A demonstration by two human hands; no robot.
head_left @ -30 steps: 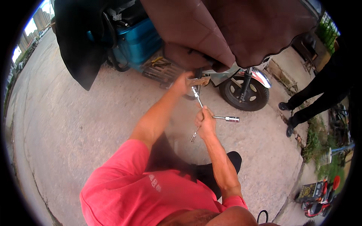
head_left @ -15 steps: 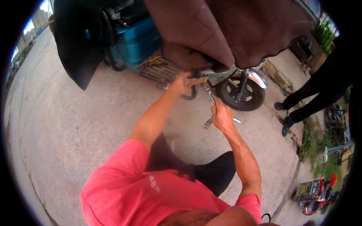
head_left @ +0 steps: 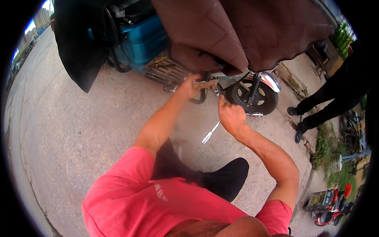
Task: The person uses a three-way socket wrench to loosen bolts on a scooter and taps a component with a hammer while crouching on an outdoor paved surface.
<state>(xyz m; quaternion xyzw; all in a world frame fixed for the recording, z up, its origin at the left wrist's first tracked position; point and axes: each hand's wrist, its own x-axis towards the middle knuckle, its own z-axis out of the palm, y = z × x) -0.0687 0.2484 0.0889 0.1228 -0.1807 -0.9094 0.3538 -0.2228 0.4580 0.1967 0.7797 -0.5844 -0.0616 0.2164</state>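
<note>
My right hand (head_left: 232,117) is closed round the middle of a shiny three-way socket wrench (head_left: 211,132). One socket of it reaches up to a brown, rusty-looking metal plate (head_left: 204,85); another points down-left and the third sticks out to the right. My left hand (head_left: 191,86) grips the left end of that plate, its fingers partly hidden. The plate lies beside the black tube bar (head_left: 202,96) of a scooter, just left of its front wheel (head_left: 252,96). Whatever fastener sits at the socket's tip is too small to make out.
A brown quilted cover (head_left: 272,31) hangs over the scooter's front. Left of it are a slatted footboard (head_left: 167,71) and a blue body panel (head_left: 142,39). A person in black trousers (head_left: 325,98) stands at the right. Farther back is a red scooter (head_left: 331,207).
My right hand has turned the wrench, so its free arms point in new directions. My right elbow has swung outward to the right, while my left hand stays at the plate.
</note>
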